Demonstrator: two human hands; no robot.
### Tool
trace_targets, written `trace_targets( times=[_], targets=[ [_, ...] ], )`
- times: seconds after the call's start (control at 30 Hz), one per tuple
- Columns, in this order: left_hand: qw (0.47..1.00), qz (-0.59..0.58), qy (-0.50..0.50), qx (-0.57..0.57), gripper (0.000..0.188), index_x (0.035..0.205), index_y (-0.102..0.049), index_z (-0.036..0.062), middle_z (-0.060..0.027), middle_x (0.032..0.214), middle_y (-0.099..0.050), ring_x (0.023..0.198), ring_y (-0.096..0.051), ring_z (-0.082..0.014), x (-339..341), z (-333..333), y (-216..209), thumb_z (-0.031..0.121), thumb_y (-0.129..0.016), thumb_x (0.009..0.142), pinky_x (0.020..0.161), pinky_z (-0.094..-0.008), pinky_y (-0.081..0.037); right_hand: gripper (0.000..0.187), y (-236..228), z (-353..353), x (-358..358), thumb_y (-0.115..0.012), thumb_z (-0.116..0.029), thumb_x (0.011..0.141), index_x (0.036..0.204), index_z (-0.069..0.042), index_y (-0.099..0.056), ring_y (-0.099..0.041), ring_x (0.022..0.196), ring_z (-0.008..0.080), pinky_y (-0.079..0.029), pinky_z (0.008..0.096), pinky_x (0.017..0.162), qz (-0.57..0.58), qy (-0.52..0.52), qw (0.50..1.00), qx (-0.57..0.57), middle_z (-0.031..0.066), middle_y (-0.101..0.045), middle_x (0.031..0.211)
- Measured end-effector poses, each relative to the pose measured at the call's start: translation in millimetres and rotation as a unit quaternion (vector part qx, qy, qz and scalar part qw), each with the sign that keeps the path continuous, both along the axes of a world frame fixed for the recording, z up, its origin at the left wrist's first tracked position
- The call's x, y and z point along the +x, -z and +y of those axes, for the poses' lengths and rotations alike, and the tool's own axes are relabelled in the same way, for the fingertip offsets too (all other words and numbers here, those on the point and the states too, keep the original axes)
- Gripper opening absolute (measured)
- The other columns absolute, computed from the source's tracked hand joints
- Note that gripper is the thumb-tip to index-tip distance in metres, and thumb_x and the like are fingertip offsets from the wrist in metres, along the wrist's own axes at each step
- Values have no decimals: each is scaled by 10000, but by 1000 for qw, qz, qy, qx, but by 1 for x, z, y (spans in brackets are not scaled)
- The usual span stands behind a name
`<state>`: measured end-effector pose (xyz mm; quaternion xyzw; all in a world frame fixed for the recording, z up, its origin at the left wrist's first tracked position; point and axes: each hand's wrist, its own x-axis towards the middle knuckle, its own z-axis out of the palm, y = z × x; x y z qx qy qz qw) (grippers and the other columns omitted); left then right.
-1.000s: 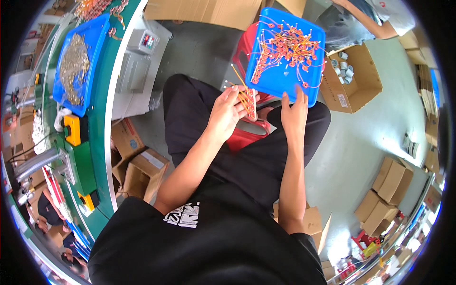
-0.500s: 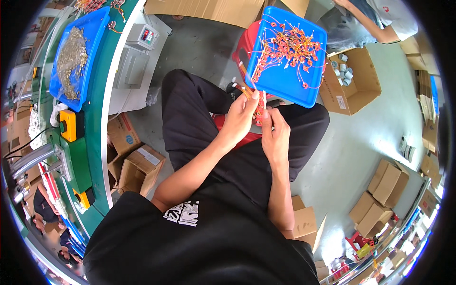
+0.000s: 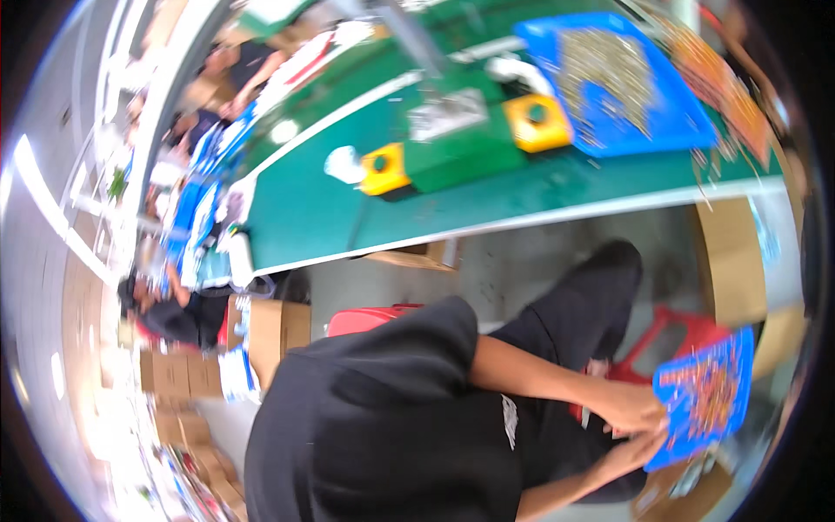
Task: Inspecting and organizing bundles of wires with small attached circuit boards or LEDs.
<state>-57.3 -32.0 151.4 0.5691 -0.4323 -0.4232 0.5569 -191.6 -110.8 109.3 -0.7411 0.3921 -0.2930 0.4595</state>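
Note:
My left hand (image 3: 628, 407) and my right hand (image 3: 633, 452) are close together at the near edge of a blue tray (image 3: 674, 448). A tangle of small orange-wired red parts (image 3: 709, 396) lies in that tray. The fingers of my left hand are curled, and a bit of red and orange shows beneath them, seemingly a bunch of the same wired parts. My right hand is also closed, its fingertips near the left ones. Motion blur hides what the right fingers pinch.
A green workbench (image 3: 304, 222) carries a green fixture (image 3: 461, 157) with yellow button boxes and a blue tray (image 3: 678, 130) of metal pieces. A red stool (image 3: 370, 319) and cardboard boxes (image 3: 277, 335) stand nearby. A co-worker (image 3: 187, 317) sits beyond the bench's end.
My view has swung left and tilted, so the bench fills the upper part and my hands appear at lower right. Both hands remain together beside the wired-parts tray.

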Motion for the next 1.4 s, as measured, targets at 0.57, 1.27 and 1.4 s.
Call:
trace_targets(
  times=[0.57, 1.27, 1.4],
  targets=[
    [866, -212, -431, 142, 233, 687, -532, 3, -203, 551, -543, 485, -570, -357, 9, 29, 2, 200, -519, 809, 435, -440, -432, 340, -38, 51, 100, -401, -233, 996, 1099, 75, -501, -544, 924, 271, -434, 366, 826, 45, -167, 978, -115, 209, -557, 1061],
    [879, -256, -396, 73, 337, 601, -544, 1, -205, 537, -556, 514, -588, -366, 24, 79, -86, 212, -491, 859, 460, -448, -456, 333, -73, 64, 86, -417, -225, 989, 1150, 61, -471, -496, 1005, 251, -395, 349, 880, -100, -219, 969, -48, 187, -517, 1125],
    [895, -242, -358, 104, 382, 617, -563, 3, -208, 536, -553, 512, -584, -368, 20, 84, -97, 240, -460, 898, 471, -453, -453, 373, -73, 69, 71, -417, -242, 989, 1196, 66, -459, -489, 1067, 260, -383, 348, 920, -99, -199, 975, -6, 195, -503, 1187]
  ],
)
